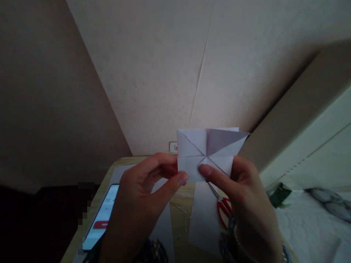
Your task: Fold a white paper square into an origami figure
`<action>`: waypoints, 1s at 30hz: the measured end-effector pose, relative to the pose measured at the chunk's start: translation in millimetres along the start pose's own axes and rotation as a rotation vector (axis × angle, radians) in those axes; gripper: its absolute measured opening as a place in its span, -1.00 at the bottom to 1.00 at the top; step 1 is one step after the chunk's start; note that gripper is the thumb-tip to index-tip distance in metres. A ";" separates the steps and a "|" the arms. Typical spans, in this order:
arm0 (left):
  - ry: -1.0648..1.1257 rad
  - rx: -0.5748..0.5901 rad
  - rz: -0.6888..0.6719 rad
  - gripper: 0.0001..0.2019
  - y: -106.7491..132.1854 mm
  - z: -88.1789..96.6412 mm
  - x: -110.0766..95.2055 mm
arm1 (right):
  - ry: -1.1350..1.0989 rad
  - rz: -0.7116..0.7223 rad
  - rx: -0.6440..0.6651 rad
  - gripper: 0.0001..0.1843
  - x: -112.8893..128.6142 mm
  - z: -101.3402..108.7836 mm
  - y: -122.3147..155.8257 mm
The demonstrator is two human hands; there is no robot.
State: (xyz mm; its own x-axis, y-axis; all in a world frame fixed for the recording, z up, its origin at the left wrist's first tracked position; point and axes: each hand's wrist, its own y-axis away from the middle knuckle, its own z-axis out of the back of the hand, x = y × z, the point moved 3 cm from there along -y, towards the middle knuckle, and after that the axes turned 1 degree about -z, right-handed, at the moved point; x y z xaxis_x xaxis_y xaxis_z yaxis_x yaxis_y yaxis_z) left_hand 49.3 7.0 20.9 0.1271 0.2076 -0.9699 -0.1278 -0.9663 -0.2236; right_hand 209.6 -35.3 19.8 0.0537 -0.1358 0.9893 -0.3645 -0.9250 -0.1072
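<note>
Above the wooden table (179,239), the folded paper (193,166) is hovering, upper edges free, a faintly speckled wall (153,91) standing behind the table. The left hand (145,193) is pinching one corner; the right hand (246,197) is gripping the opposite side, thumb pressing a diagonally creased white face.

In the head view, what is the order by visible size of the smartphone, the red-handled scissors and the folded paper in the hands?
1. Folded paper
2. Smartphone, partly covered
3. Red-handled scissors, partly covered

The paper is held nearer the camera, so real sizes are unsure.
</note>
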 end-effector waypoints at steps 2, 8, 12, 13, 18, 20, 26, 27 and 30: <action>0.011 -0.035 0.039 -0.86 1.9 -1.7 -1.7 | 0.007 0.005 -0.006 -0.86 0.6 -0.9 1.2; 0.003 -0.043 0.025 -0.86 3.3 -3.2 -5.7 | 0.044 0.059 0.032 -0.89 2.1 -3.4 -1.8; 0.005 -0.039 0.001 -0.86 3.1 -1.2 -5.0 | 0.059 0.011 0.043 -0.86 -1.6 -2.4 -6.3; -0.004 -0.060 0.000 -0.87 3.5 -0.2 -4.7 | 0.044 0.002 0.090 -0.83 -2.5 -3.5 -6.6; -0.191 -0.043 -0.124 -0.82 2.5 2.6 -6.1 | -0.020 -0.036 0.138 -0.87 -4.8 -6.2 -4.6; -0.271 -0.003 -0.172 -0.84 0.5 2.4 -7.0 | -0.015 -0.012 0.099 -0.89 -2.7 -6.4 -3.4; -0.242 0.011 -0.079 -0.84 -0.6 0.0 -8.3 | 0.005 0.008 0.050 -0.91 -2.0 -5.7 -6.0; -0.236 -0.006 -0.061 -0.83 -0.1 0.2 -8.0 | 0.010 0.000 0.080 -0.89 -3.8 -5.8 -7.9; -0.252 -0.035 -0.070 -0.79 0.4 1.5 -7.0 | 0.044 0.002 0.182 -0.82 -9.0 -6.8 -13.8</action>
State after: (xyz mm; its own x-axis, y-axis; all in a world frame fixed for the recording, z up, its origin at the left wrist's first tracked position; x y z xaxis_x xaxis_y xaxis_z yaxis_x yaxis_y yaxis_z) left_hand 46.9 5.4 27.5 -0.1154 0.3014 -0.9465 -0.0931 -0.9519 -0.2918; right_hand 207.8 -18.9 13.1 0.0106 -0.1257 0.9920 -0.1901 -0.9742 -0.1214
